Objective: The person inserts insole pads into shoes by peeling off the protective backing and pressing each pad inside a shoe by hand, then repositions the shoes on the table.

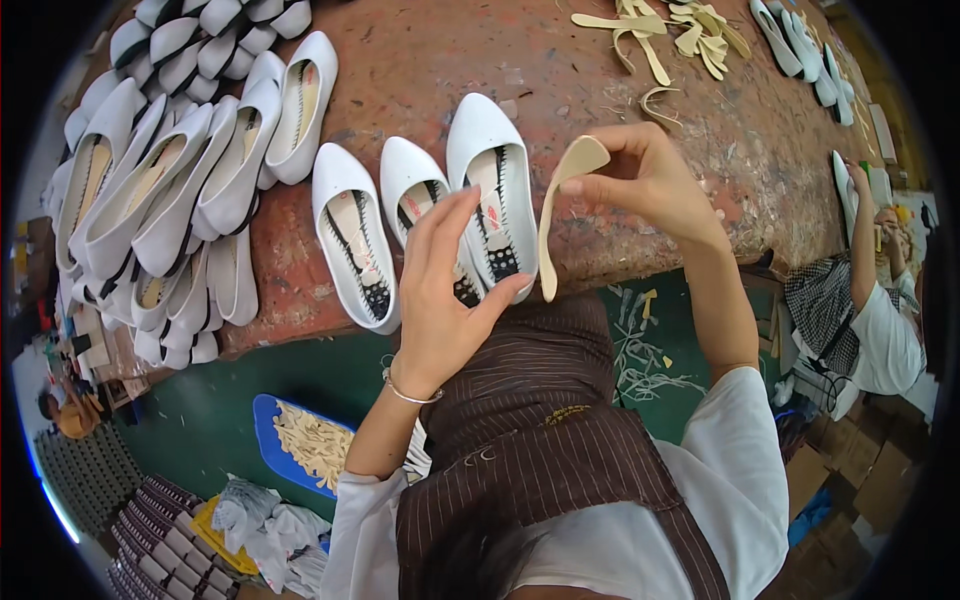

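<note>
My right hand [640,180] pinches a cream-coloured insole [556,215] by its upper end, thumb in front and fingers behind. The strip hangs bent beside the right-hand white shoe [486,122]. Over the back part of that shoe is my left hand [438,290], its fingers stretched out along the left side and its thumb apart near the heel. Whether it presses on the shoe I cannot tell. To the left lie a middle white shoe [408,165], partly hidden by my left hand, and another white shoe [337,172]. Dark dotted lining shows inside them.
A pile of white shoes [160,190] covers the left of the worn red-brown table [400,60]. Loose insoles [712,38] lie at the far right, near more shoes [800,50]. A blue tub [268,430] of cream pieces stands below. Another person [885,320] works at the right.
</note>
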Action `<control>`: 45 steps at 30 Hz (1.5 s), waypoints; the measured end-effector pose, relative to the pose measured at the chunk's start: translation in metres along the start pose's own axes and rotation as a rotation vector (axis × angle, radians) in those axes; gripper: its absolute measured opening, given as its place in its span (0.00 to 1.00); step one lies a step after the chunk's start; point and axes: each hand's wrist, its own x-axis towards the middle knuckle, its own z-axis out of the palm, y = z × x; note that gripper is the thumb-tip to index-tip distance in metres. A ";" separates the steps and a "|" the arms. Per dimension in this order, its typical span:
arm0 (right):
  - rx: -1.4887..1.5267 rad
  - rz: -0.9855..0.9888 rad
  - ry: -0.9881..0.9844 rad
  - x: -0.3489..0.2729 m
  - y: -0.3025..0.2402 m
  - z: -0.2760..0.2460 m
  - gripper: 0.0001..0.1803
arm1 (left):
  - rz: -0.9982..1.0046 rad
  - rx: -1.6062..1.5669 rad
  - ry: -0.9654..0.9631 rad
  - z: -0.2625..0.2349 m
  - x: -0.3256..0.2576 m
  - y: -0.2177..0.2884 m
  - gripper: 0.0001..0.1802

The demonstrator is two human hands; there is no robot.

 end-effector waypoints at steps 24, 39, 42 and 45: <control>0.760 0.218 -0.479 0.001 0.028 0.004 0.28 | 0.490 0.036 0.236 -0.010 -0.037 -0.004 0.15; 0.161 0.237 -0.467 0.050 0.024 -0.008 0.15 | 0.526 0.198 -0.111 -0.006 -0.017 -0.017 0.11; 0.014 0.096 -0.360 0.055 0.026 0.001 0.18 | 0.445 0.168 -0.110 -0.005 -0.019 -0.019 0.12; -0.084 0.021 -0.214 0.060 0.026 0.010 0.19 | 0.428 0.130 -0.123 -0.003 -0.013 -0.021 0.15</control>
